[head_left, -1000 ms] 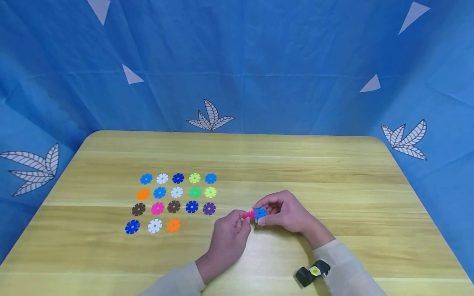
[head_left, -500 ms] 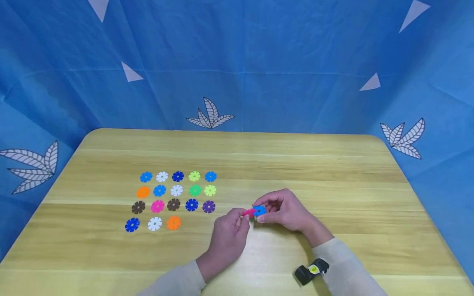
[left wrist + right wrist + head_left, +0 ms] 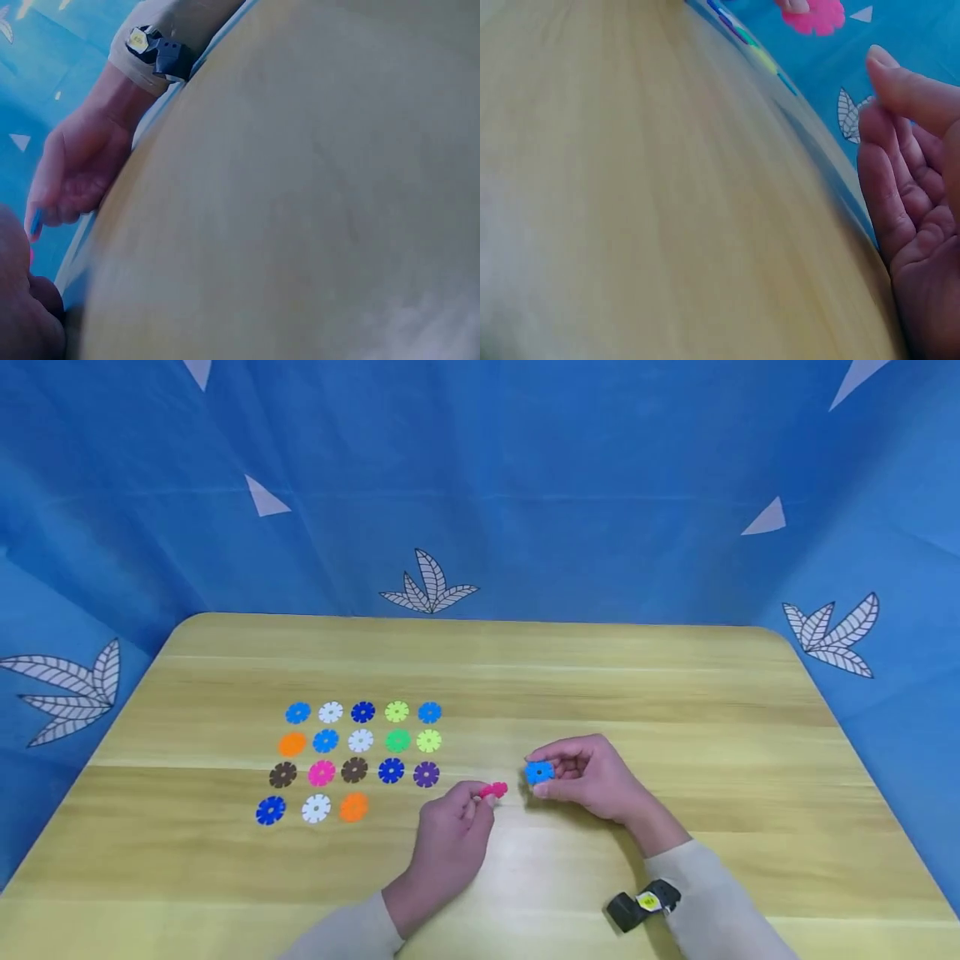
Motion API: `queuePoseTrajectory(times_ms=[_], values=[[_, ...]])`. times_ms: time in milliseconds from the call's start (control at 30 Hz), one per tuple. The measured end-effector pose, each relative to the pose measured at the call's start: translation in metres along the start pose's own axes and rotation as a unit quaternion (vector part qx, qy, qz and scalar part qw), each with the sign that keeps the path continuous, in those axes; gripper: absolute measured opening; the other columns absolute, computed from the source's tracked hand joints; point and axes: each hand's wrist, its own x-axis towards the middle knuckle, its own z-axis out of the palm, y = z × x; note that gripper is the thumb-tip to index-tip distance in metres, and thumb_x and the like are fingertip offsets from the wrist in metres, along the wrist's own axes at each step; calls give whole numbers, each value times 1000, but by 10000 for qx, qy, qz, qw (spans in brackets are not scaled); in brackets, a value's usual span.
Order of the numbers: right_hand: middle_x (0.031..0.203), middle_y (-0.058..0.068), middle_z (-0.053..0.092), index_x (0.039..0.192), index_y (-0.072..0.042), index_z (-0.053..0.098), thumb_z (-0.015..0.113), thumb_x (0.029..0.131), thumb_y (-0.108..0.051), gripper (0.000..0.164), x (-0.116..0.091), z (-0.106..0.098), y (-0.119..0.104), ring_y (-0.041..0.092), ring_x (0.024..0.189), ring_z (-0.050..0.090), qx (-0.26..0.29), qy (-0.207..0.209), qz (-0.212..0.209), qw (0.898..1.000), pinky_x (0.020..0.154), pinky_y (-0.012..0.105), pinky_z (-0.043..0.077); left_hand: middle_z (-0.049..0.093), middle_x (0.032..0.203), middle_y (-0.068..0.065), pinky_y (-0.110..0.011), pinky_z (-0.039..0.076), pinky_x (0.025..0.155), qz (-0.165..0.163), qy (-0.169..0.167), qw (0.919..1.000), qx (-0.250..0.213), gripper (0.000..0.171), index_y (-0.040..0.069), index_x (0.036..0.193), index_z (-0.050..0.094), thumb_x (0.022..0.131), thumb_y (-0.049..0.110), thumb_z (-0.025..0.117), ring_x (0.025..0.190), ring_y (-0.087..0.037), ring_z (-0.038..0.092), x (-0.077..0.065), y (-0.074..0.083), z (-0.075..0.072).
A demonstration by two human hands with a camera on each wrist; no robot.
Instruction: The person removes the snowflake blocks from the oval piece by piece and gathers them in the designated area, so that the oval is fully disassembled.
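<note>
My left hand pinches a pink snowflake disc between thumb and finger, above the middle of the table. To its right, my right hand holds a light blue snowflake disc by its edge, slotted rim facing left. A gap separates the two discs. In the right wrist view the pink disc shows its notched edge near the top, while the light blue one is hidden there. The left wrist view catches only a thin edge of the light blue disc at my right fingertips.
Several snowflake discs lie in four rough rows on the left of the wooden table, among them an orange disc, a purple disc and a green disc. A black wrist camera sits by my right sleeve. Blue cloth hangs behind.
The pink and light blue discs were touching edge to edge; now they are apart. My left hand has moved a little left and my right hand a little right, each keeping its disc.
</note>
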Motion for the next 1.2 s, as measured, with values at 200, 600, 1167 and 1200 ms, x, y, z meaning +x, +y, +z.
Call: queuePoseTrajectory(times_ms=[200,600,1167,1200], values=[[89,9,69,108,-4,73,87,76,-3,36,2,4,0,19,72,62,-300,-99,157,9994,64,27,55,33,53,17,-16,25,38,-197,-313,9993,29,7,4,94,70,91,-1,70,45,5,27,0,1,-2],[87,8,67,108,-6,72,88,76,-7,37,3,6,-3,20,71,60,-414,42,245,9988,63,25,53,38,51,10,-19,31,41,-1057,-632,9924,1,5,4,93,70,90,5,72,45,-2,33,2,5,-14],[86,11,66,108,-2,72,89,73,-4,38,1,4,-3,18,70,59,-370,169,123,9991,63,24,52,40,51,8,-21,30,41,-1781,-454,9816,522,5,9,86,71,90,9,74,44,-5,34,-8,6,-47],[86,11,66,108,-2,72,89,73,-4,38,2,4,-3,18,70,59,-372,172,115,9991,63,24,52,40,51,8,-21,30,41,-1833,-433,9804,586,5,9,86,71,90,9,74,44,-5,34,-8,6,-50]])
